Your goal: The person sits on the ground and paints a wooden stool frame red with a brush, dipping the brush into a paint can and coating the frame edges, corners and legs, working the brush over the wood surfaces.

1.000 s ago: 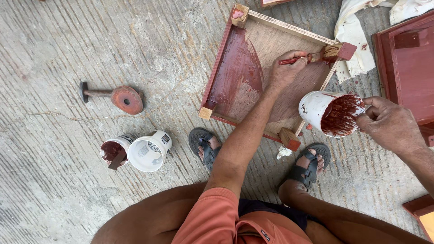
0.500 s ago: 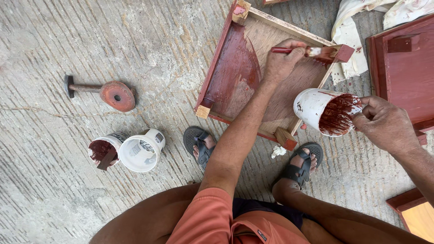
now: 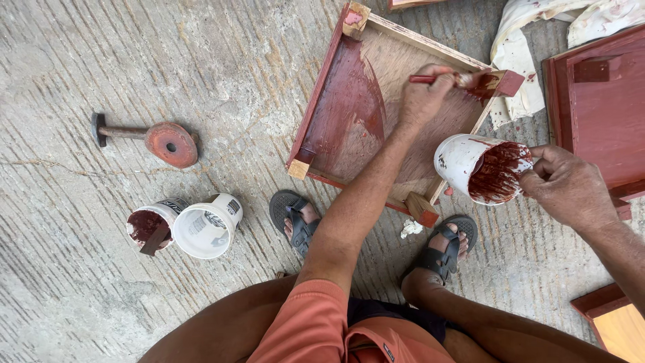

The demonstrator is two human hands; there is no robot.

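Note:
My left hand (image 3: pixel 422 101) grips a paintbrush (image 3: pixel 443 79) with its bristles at the far right corner of a shallow wooden tray-like frame (image 3: pixel 336 94) lying on the concrete. The frame's left half is coated in wet red-brown paint; the right half is bare plywood. My right hand (image 3: pixel 570 189) holds a white paint cup (image 3: pixel 463 161) by its rim, tilted sideways, with red-brown paint inside. The cup hovers over the frame's near right edge.
Two white cups (image 3: pixel 205 225) lie on the concrete at the left, one with a paint-smeared stick. A rusty round-headed tool (image 3: pixel 171 143) lies beyond them. Painted red panels (image 3: pixel 601 107) and a stained cloth (image 3: pixel 514 54) are at the right. My sandalled feet (image 3: pixel 299 218) rest by the frame.
The brush hand has shifted slightly left and up along the frame's far right corner. The cup hand stays in about the same place. The view has shifted a little.

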